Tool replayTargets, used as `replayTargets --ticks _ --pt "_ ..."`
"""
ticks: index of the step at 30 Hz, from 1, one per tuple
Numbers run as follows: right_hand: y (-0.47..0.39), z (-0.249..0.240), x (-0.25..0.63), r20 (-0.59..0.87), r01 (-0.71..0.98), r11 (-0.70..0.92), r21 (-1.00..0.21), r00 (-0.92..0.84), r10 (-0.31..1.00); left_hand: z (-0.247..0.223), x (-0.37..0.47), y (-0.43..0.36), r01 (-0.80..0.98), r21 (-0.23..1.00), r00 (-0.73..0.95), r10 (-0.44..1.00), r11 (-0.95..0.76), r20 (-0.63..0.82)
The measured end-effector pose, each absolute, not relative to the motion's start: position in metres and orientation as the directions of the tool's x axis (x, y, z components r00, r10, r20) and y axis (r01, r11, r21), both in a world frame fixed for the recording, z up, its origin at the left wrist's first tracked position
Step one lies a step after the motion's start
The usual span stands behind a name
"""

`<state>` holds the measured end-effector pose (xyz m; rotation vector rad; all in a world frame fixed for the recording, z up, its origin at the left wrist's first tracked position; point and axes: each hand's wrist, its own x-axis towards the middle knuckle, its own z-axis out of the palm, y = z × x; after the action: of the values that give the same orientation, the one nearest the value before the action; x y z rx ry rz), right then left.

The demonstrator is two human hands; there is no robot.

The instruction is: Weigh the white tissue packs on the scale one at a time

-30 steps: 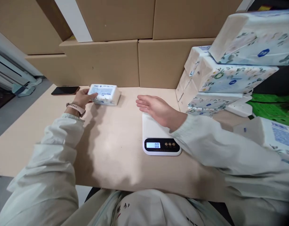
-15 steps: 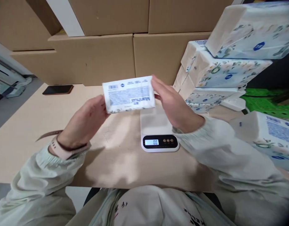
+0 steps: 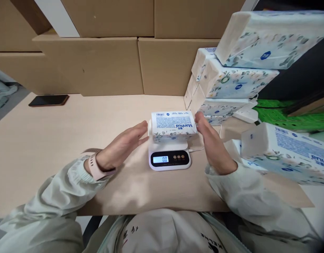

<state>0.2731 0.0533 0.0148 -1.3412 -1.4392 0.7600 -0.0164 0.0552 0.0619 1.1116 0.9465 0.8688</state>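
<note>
A white tissue pack with blue print and a leaf pattern lies on the white digital scale, covering most of its plate. The scale's lit display reads 0.0. My left hand is open just left of the pack, fingers stretched toward it with a small gap. At the pack's right end is my right hand, its fingers extended and not wrapped round it. Whether those fingertips still touch the pack I cannot tell.
More tissue packs stand in a stack at the back right, and another pack lies to the right. Cardboard boxes line the table's back edge. A phone lies at the back left. A white cable runs from the scale.
The tissue pack has come down and to the right from between my raised hands onto the scale. My left hand has let go of it and opened. The view has shifted slightly.
</note>
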Motion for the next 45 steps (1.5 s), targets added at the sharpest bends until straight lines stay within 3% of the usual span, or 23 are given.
replayTargets --ticks 6,13,39,45 --pt "0.024 -0.019 0.288 0.566 0.552 0.395 -0.734 0.177 0.805 0.016 -0.036 0.034 -0.021 0.998 -0.065 0.996 0.059 -0.060" --pt "0.024 -0.024 0.294 0.536 0.487 0.375 -0.789 0.247 0.807 -0.003 -0.040 0.026 -0.010 0.996 -0.246 0.966 -0.089 0.083" --pt "0.024 -0.027 0.292 0.492 0.434 0.374 -0.820 0.200 0.847 -0.003 -0.043 0.026 0.000 0.998 -0.279 0.958 -0.061 0.059" --pt "0.025 -0.029 0.293 0.382 0.314 0.307 -0.898 0.216 0.898 -0.005 -0.046 0.027 -0.050 0.992 -0.267 0.958 -0.119 0.101"
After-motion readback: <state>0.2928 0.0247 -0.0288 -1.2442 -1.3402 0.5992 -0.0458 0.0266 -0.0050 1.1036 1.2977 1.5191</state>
